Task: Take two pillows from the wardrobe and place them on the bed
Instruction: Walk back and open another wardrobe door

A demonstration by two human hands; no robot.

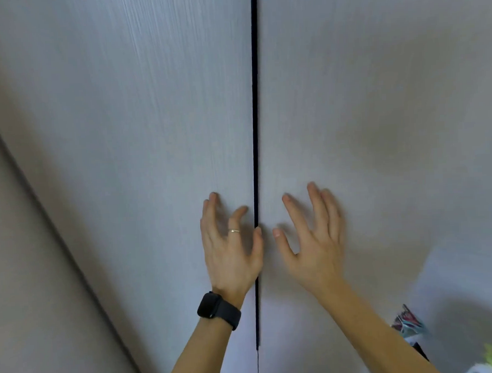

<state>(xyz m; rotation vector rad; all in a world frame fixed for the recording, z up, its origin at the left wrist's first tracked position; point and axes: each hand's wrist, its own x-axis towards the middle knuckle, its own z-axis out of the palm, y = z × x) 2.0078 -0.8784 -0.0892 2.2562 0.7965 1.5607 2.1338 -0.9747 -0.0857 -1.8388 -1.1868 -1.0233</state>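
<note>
Head view: left hand (232, 248) and right hand (313, 240), fingers spread and holding nothing, flank the wardrobe doors' (150, 120) dark gap (255, 128).

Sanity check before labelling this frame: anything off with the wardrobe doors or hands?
Nothing stands out. Both wardrobe doors are shut, and the dark seam between them runs straight. The left hand and right hand are spread open either side of it, holding nothing. No pillows in view.
</note>
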